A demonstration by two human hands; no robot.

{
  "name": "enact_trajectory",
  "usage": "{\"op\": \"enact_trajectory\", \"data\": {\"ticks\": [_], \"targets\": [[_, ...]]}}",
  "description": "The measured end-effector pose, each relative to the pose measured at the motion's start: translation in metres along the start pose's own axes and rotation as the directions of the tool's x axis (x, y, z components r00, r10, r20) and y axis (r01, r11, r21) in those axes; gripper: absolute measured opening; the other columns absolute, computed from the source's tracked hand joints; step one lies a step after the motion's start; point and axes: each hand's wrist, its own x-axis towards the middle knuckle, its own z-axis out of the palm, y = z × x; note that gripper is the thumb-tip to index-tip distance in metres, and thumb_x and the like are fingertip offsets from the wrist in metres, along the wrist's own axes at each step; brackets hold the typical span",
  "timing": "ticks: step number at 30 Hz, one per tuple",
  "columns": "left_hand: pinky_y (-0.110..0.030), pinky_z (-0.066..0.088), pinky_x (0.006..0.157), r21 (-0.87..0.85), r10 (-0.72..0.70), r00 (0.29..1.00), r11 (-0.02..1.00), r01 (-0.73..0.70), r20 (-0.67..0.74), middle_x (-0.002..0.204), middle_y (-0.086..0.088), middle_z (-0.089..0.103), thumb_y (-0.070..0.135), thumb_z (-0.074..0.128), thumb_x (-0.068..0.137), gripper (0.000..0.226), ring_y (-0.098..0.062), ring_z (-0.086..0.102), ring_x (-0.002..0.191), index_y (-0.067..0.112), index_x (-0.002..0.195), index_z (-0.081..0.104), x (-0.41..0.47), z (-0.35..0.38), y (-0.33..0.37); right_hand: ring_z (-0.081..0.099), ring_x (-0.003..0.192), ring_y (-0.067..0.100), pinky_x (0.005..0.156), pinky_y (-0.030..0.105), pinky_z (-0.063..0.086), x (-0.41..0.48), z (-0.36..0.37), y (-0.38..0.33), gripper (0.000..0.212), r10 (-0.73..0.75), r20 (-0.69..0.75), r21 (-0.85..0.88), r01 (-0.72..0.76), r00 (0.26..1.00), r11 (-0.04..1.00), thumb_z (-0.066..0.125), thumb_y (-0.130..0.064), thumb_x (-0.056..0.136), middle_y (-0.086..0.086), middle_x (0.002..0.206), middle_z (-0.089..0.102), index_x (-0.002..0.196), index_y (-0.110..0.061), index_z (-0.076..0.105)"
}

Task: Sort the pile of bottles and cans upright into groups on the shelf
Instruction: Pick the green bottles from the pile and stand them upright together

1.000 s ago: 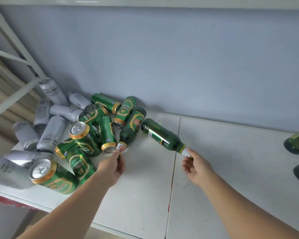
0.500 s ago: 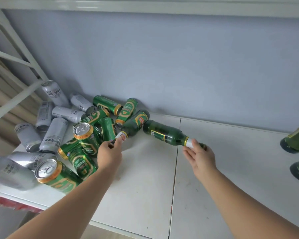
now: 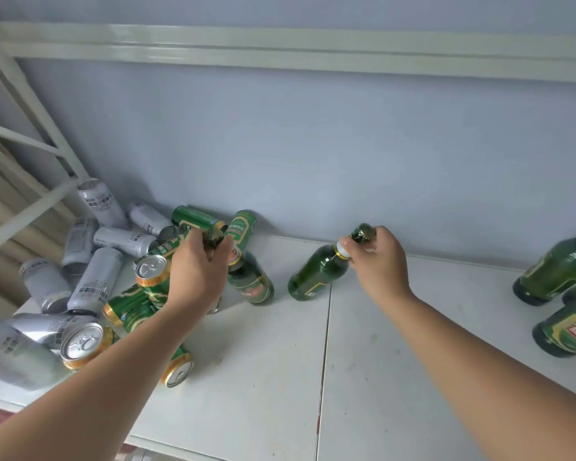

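Left hand (image 3: 198,271) grips the neck of a green bottle (image 3: 251,282) that stands just below-right of it. Right hand (image 3: 378,261) clasps a second bottle (image 3: 316,272), seemingly lifted and tilted, hanging down-left. Cans (image 3: 94,281) crowd beyond the left hand.

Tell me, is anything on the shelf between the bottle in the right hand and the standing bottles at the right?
Nothing visible. The shelf lies bare between the bottle held by the right hand and the standing bottles.
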Motion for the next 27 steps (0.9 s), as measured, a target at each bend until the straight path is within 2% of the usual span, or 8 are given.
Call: {"op": "enact_trajectory", "data": {"ticks": [5,8,11,16,18,21,23,27], "targets": [[-0.021,0.029,0.052,0.021,0.110,0.992,0.994,-0.111,0.057,0.067,0.010,0.051,0.034,0.064,0.096,0.031,-0.003,0.046,0.062,0.020,0.077,0.045,-0.009,0.004,0.010,0.068,0.087,0.014,0.076,0.037,0.052,0.000,0.010,-0.022,0.025,-0.155,0.136,-0.225,0.183,0.978,0.957,0.073,-0.043,0.084,-0.013,0.093,0.069,0.084,-0.024,0.055],[-0.019,0.029,0.051,0.025,0.135,0.987,0.990,-0.137,0.083,0.066,0.010,0.052,0.036,0.066,0.095,0.029,-0.003,0.048,0.061,0.019,0.077,0.050,-0.010,0.004,0.011,0.069,0.089,0.014,0.079,0.038,0.055,0.005,0.021,-0.028,0.027,-0.174,0.230,-0.248,0.230,0.958,0.941,0.071,-0.047,0.085,-0.014,0.097,0.068,0.095,-0.024,0.059],[-0.017,0.030,0.054,0.013,0.164,0.980,0.986,-0.167,0.116,0.072,0.007,0.051,0.038,0.068,0.093,0.028,-0.005,0.047,0.066,0.030,0.075,0.048,-0.009,0.005,0.007,0.068,0.090,0.012,0.082,0.039,0.056,0.006,0.033,-0.031,0.028,-0.166,0.325,-0.203,0.240,0.931,0.949,0.070,-0.045,0.088,-0.013,0.103,0.066,0.104,-0.026,0.058],[-0.026,0.037,0.074,0.009,0.156,0.979,0.987,-0.158,0.135,0.101,0.001,0.052,0.045,0.068,0.091,0.029,-0.013,0.050,0.089,0.020,0.104,0.059,-0.015,0.009,-0.012,0.067,0.096,0.016,0.085,0.042,0.056,0.005,0.046,-0.027,0.029,-0.189,0.355,-0.190,0.269,0.915,0.944,0.063,-0.044,0.094,-0.007,0.113,0.064,0.114,-0.027,0.052],[-0.026,0.039,0.079,-0.001,0.132,0.977,0.991,-0.134,0.166,0.106,0.002,0.050,0.044,0.070,0.089,0.034,-0.014,0.051,0.094,0.020,0.108,0.057,-0.019,0.011,-0.017,0.065,0.098,0.015,0.086,0.040,0.054,0.005,0.047,-0.020,0.032,-0.171,0.341,-0.193,0.247,0.924,0.949,0.067,-0.046,0.090,-0.008,0.112,0.065,0.112,-0.026,0.054],[-0.016,0.036,0.068,0.020,0.097,0.968,0.994,-0.104,0.232,0.104,0.004,0.050,0.042,0.074,0.087,0.030,-0.004,0.050,0.086,0.025,0.099,0.053,-0.026,0.013,-0.024,0.061,0.106,0.014,0.088,0.036,0.050,0.001,0.050,-0.001,0.051,-0.078,0.386,-0.220,0.174,0.919,0.960,0.078,-0.046,0.081,-0.008,0.117,0.063,0.120,-0.026,0.053],[-0.012,0.035,0.070,0.012,0.057,0.955,0.998,-0.063,0.291,0.110,0.006,0.052,0.041,0.077,0.085,0.038,0.000,0.050,0.087,0.026,0.111,0.055,-0.031,0.015,-0.028,0.058,0.109,0.015,0.087,0.033,0.046,-0.005,0.052,0.015,0.068,0.012,0.428,-0.225,0.093,0.904,0.970,0.084,-0.042,0.076,-0.008,0.122,0.060,0.131,-0.025,0.047],[-0.026,0.042,0.088,-0.017,-0.009,0.937,1.000,0.016,0.349,0.120,0.009,0.055,0.038,0.083,0.079,0.066,-0.010,0.054,0.107,0.025,0.134,0.050,-0.036,0.022,-0.039,0.054,0.107,0.014,0.088,0.030,0.043,-0.013,0.060,0.047,0.088,0.167,0.458,-0.227,-0.067,0.873,0.972,0.087,-0.032,0.076,-0.004,0.134,0.055,0.145,-0.021,0.034]]}}
